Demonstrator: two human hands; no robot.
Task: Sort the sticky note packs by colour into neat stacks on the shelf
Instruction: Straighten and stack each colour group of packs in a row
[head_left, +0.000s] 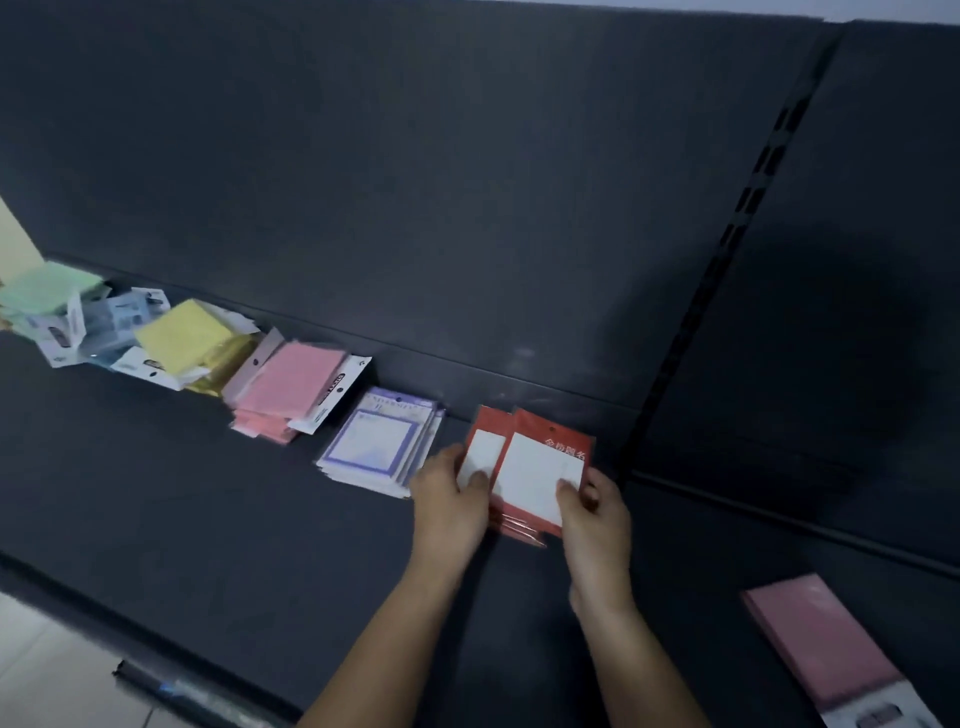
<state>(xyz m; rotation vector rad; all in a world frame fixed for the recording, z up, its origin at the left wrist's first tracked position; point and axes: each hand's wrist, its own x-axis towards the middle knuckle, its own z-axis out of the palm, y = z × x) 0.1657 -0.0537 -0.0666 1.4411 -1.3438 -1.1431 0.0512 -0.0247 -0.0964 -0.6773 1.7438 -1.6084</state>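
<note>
Two hands are on the red packs (540, 470): left hand (451, 501) grips the rear pack w/ thumb on its white window, right hand (595, 514) pinches the front pack at its lower right corner. Both hands are narrow, curled round card, nothing else held. The packs are fanned, the front one slid right of the rear one, w/ more red edges showing under them, so this stack isn't square yet. It seems to rest on the shelf (208, 493), near the back panel (467, 208), just right of the purple-bordered stack (371, 447)

To do it well, IMO: push both sides in together till the edges meet, keep the hang-holes all at the far end, then set the stack flat beside the purple one, not touching. Glossy wrappers prob. slide, so press lightly from above before letting go

Further left: pink stack (291, 387) skewed, yellow stack (182, 332) & green stack (49, 293) loose and tilted, blue-white packs (111, 317) between them; those want squaring too. One pink pack (821, 639) lies well apart at lower right and prob. belongs w/ the pink stack
</note>
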